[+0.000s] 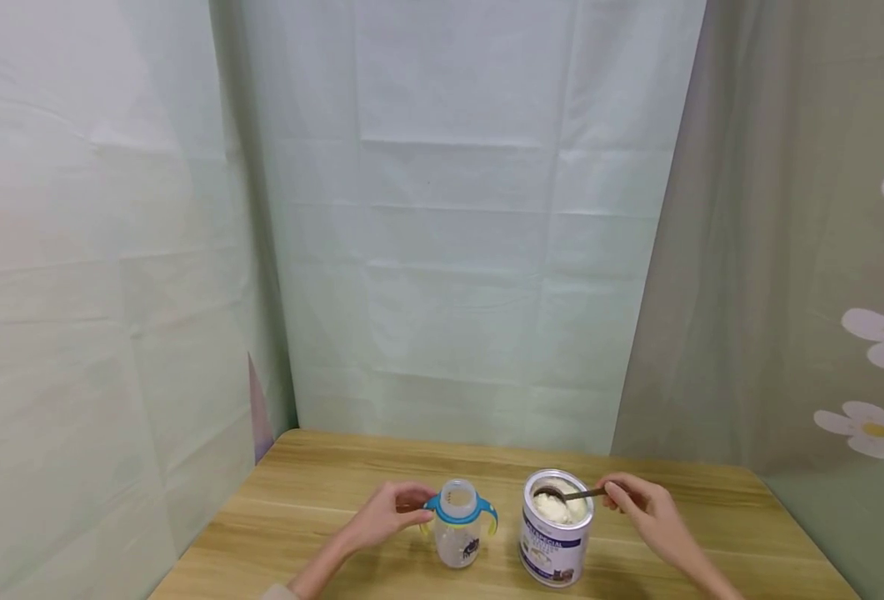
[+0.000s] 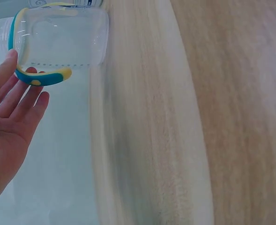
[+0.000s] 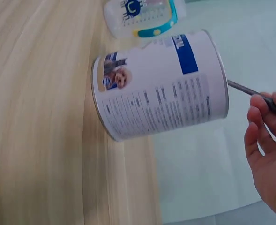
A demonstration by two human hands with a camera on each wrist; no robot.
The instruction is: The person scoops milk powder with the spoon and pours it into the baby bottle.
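Observation:
A clear baby bottle [image 1: 456, 542] with a blue collar and two blue-and-yellow handles stands upright and uncapped on the table. My left hand [image 1: 392, 515] pinches its left handle [image 2: 44, 77], thumb on top and fingers behind. To the bottle's right is an open white-and-blue tin [image 1: 552, 546], full of pale powder [image 1: 561, 507]. My right hand [image 1: 642, 508] holds a dark spoon [image 1: 586, 494] by the handle end, and the spoon's bowl sits in the powder inside the tin's rim. From the right wrist view, the tin [image 3: 161, 89] hides the spoon's bowl; only its handle shows.
The wooden table [image 1: 322, 475] has pale cloth hanging behind it [image 1: 456, 292] and on both sides. White flowers [image 1: 876, 429] are printed on the right cloth. A small gap separates the bottle from the tin.

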